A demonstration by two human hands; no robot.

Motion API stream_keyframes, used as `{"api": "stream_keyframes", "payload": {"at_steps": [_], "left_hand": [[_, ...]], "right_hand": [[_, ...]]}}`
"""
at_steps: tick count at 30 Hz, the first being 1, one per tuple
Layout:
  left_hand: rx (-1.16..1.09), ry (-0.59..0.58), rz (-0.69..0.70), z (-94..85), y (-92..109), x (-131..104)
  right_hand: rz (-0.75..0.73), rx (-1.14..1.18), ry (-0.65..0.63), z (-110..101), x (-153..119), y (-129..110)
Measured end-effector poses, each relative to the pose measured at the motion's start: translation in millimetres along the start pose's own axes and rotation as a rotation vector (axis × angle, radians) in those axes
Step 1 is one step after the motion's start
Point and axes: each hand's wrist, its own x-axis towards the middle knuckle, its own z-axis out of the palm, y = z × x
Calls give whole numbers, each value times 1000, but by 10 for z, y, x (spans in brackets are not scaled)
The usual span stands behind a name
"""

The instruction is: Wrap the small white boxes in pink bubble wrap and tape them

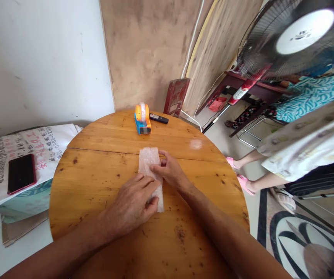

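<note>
A long, folded piece of whitish bubble wrap [148,155] lies flat on the round wooden table [88,174], its far end pointing away from me. My left hand [136,199] is closed over its near half, fingers bent across the top and thumb by the right edge. At the far right edge, my right hand [171,169] grips the bubble wrap between thumb and fingers. Whether anything is wrapped inside cannot be seen. Beyond the wrap stands a blue and orange tape dispenser [143,120] with a roll of clear tape.
A black remote-like device [159,118] lies beside the dispenser. Left of the table, a dark phone [22,174] rests on a printed white sack [53,145]. A wooden chair back [176,95] is behind the table. At right are a standing fan [296,37] and people.
</note>
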Motion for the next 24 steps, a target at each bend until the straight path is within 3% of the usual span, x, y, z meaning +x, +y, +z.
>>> {"api": "stream_keyframes", "payload": {"at_steps": [7, 24], "left_hand": [[-51, 17, 4, 31, -24, -12], [-103, 33, -25, 60, -57, -37]], "right_hand": [[114, 221, -124, -4, 31, -144], [-11, 260, -34, 96, 239, -204]]}}
